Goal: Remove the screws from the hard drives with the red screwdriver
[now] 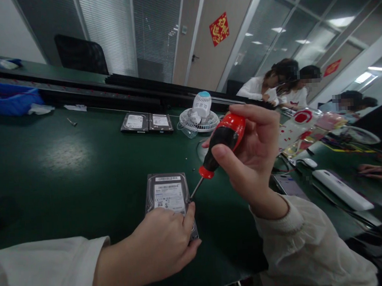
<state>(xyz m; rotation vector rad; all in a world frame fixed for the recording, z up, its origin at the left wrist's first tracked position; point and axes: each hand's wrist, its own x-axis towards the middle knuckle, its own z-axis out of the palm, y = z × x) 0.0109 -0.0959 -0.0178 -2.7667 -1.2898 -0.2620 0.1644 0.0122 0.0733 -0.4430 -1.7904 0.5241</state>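
Observation:
A hard disk drive (168, 191) lies label up on the green table in front of me. My left hand (160, 238) covers its lower part and grips it, with the thumb at the lower right corner and the index finger near the right edge. A screwdriver (224, 139) with a red and black handle is in my right hand (255, 156), tilted, fingers wrapped round the handle. Its metal shaft runs down to the drive's right edge, the tip close to my left index finger. Whether the tip sits in a screw is too small to tell.
Two more hard drives (146, 122) lie side by side farther back, next to a white fan (202, 112). A phone (289, 185), a white power strip (342, 189) and cables lie at right, near another person's hand (371, 170). A blue bin (11, 99) stands far left.

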